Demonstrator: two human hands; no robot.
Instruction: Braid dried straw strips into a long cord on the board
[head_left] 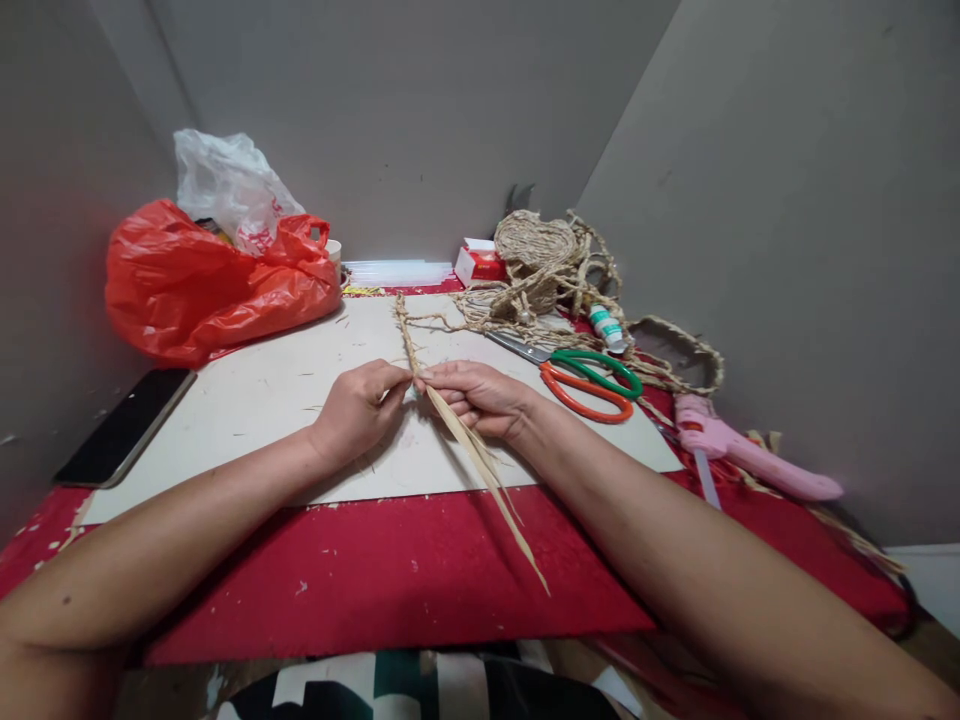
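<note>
Both hands meet at the middle of a white board (pixel 270 400), pinching a straw-coloured braid of dried plant fibre (pixel 407 338). My left hand (pixel 365 405) has thumb and forefinger closed on the braid from the left side. My right hand (pixel 480 397) grips it from the right at the same spot, fingers curled beneath. Above the hands the twisted part runs away from me across the board. Loose flat fibre strands (pixel 480 455) fan out below, past the board's near edge. Orange-and-green-handled scissors (pixel 589 380) lie to the right of my right hand.
Coiled fibre rope (pixel 540 250) is heaped at the back right beside a red-and-white box (pixel 480 262). A pink glue gun (pixel 750 450) lies at the right edge. On the left are a red plastic bag (pixel 217 290) and a phone (pixel 124 428). Grey walls (pixel 420 120) enclose the table.
</note>
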